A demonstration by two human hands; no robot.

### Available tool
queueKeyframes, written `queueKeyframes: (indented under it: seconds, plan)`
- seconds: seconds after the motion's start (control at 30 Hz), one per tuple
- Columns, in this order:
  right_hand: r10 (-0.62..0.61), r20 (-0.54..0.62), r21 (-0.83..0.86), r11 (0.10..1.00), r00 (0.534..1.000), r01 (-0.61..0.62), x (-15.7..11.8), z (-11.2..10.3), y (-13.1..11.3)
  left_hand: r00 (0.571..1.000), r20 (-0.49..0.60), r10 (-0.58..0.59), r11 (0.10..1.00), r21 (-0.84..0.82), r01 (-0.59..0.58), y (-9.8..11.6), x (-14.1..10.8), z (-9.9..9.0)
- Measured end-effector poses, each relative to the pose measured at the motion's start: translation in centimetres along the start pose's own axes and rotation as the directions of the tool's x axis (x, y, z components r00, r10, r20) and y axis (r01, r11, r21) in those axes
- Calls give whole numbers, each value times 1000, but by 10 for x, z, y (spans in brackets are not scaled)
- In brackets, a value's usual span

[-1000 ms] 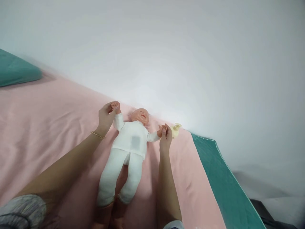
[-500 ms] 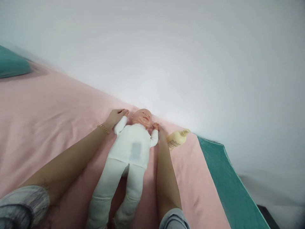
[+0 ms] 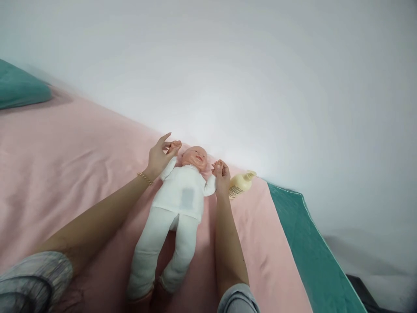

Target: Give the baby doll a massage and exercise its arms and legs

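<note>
A baby doll (image 3: 179,187) in white cloth lies on its back on a pink sheet (image 3: 104,148), head toward the wall, with a grey patch on its front. My left hand (image 3: 159,154), a gold chain bracelet at its wrist, pinches the doll's hand on the left side between thumb and fingers; one finger sticks up. My right hand (image 3: 223,177) has its fingers closed round the doll's other hand. Both doll arms are bent up beside its head. Close by my right wrist, a pale yellow pump bottle (image 3: 240,184) lies tilted on the sheet.
A white wall (image 3: 228,65) rises behind the bed. At the far left sits a green pillow (image 3: 22,89). Green cloth (image 3: 306,234) shows beyond the sheet's right edge. Something dark (image 3: 365,291) stands low at the right.
Both my hands have risen slightly, lifting the doll's hands with them. My left fingers have gone from lying low to a pinch with one finger raised. My right fingers now show.
</note>
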State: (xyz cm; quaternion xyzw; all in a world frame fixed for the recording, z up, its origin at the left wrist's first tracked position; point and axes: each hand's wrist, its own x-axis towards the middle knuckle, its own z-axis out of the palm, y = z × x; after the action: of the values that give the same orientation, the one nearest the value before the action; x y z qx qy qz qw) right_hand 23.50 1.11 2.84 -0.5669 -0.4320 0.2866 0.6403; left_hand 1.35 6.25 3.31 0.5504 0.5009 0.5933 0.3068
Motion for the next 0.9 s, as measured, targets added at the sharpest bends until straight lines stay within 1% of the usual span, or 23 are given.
queueKeyframes:
  seconds: [0.13,0.27,0.33,0.43,0.5,0.53,0.57,0.63,0.73,0.8,0.83,0.9]
  plan:
    - [-117,78,-56,991,990,122,-23,-24,-24,995,-41,90,996,25,-89,20,-21,-15]
    - [-148,187,-6,988,971,151,-60,-35,-33,989,-59,138,989,60,-134,34,-47,-37]
    - [-154,230,-2,987,961,158,-81,-41,-35,987,-81,138,986,107,-129,38,-61,-49]
    - [-122,194,-96,985,973,142,-114,-50,-35,984,-120,131,971,218,-102,37,-83,-69]
    - [-57,127,-173,982,990,79,-136,-55,-34,980,-126,151,940,326,-102,33,-99,-82]
    - [-16,86,-200,979,996,33,-146,-58,-33,980,-113,164,917,383,-109,30,-106,-88]
    - [25,54,-218,976,998,-12,-156,-60,-31,981,-90,175,890,440,-118,27,-113,-93]
    - [86,49,-238,969,995,-72,-173,-65,-29,983,-24,183,826,546,-141,23,-126,-102]
    - [121,118,-266,960,986,-86,-189,-71,-27,980,77,186,709,679,-188,22,-140,-112]
    - [131,110,-304,948,985,-92,-195,-75,-27,972,161,168,629,742,-232,24,-146,-116]
    - [134,93,-327,940,987,-97,-196,-76,-27,961,230,151,589,760,-274,26,-148,-118]
    - [130,79,-372,924,988,-92,-198,-78,-25,915,387,113,527,757,-385,30,-152,-120]
